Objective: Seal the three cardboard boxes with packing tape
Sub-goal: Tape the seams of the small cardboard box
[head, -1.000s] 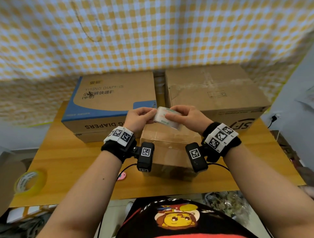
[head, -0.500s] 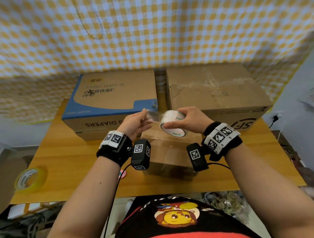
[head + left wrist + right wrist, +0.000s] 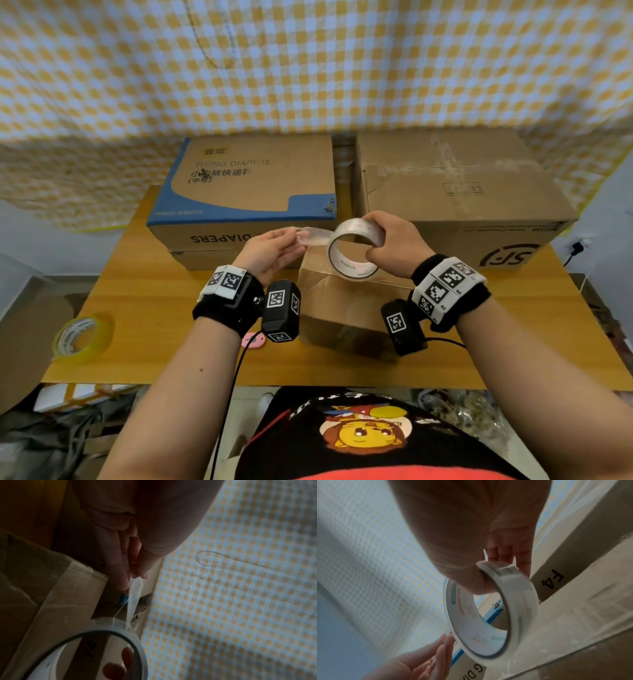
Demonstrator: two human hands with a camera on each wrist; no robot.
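Note:
My right hand (image 3: 380,246) grips a roll of clear packing tape (image 3: 356,250) with the thumb through its core, above a small brown box (image 3: 342,301) at the table's front middle. A short strip of tape (image 3: 313,234) runs left from the roll to my left hand (image 3: 274,250), which pinches its free end. The left wrist view shows that pinch on the strip (image 3: 134,592) above the roll (image 3: 106,642). The roll (image 3: 489,615) fills the right wrist view. Behind stand a blue-edged diaper box (image 3: 246,192) at left and a large plain box (image 3: 459,195) at right.
A yellow tape roll (image 3: 84,337) sits at the wooden table's (image 3: 144,308) front left corner. A small pink object (image 3: 253,341) lies by my left wrist. A yellow checked cloth (image 3: 308,68) hangs behind the boxes. A cable and plug hang at the right edge.
My hands have drawn apart: the left pulled the tape end leftward, drawing a strip off the roll. The right hand turned the roll so its opening faces me.

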